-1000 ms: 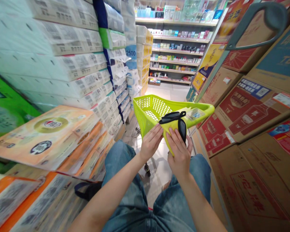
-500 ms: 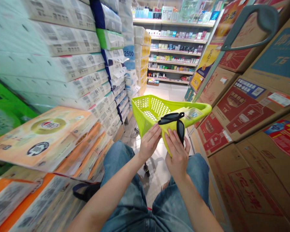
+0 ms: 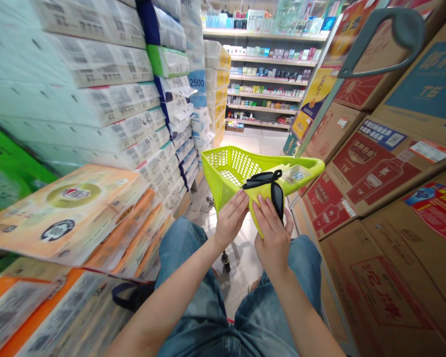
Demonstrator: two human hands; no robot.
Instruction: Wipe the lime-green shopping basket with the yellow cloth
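Note:
A yellow-green wheeled basket [image 3: 220,186] stands in front of my knees, its long handle reaching to the right. On its near side lies a yellow cloth item [image 3: 260,194] with black straps or trim [image 3: 278,199]. My right hand [image 3: 271,228] grips this item, fingers on its face and thumb at its right edge. The fingers of my left hand [image 3: 231,216] are pressed together against the basket's edge, touching the left border of the yellow item.
Stacked packs of tissue [image 3: 130,119] and an orange-topped carton [image 3: 65,208] rise on the left. Cardboard boxes [image 3: 386,248] line the right, beneath a grey handle [image 3: 412,37]. Product shelves [image 3: 271,82] stand at the back. A dark strap [image 3: 128,296] lies by my left leg.
The view has shifted very slightly. Both hands, the yellow item and the basket hold nearly the same places.

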